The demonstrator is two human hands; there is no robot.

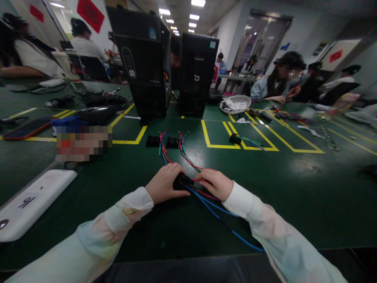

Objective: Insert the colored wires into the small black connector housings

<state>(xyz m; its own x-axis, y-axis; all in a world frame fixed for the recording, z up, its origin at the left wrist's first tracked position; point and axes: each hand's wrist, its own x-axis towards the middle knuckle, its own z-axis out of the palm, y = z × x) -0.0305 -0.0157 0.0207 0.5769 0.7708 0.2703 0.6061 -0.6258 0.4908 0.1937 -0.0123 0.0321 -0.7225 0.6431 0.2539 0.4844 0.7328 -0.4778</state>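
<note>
Near the middle of the green table (118, 232), my left hand (166, 182) is wrapped round a small black connector block (183, 181). My right hand (215, 184) pinches a red wire (198, 180) at the block's right side. Blue wires (210, 204) run from the block down to the right, passing by my right sleeve. Just beyond my hands lie two black connectors, one on the left (153, 140) and one beside it (172, 142), with red, blue and green wires trailing toward me. Another black connector (235, 138) with green and blue wires lies farther right.
Two black computer towers (141, 59) (198, 74) stand at the back. At the left are a white elongated device (37, 204), a phone (28, 128) and tools. A white basket (236, 104) sits back right. Yellow tape marks the table. Several people sit around.
</note>
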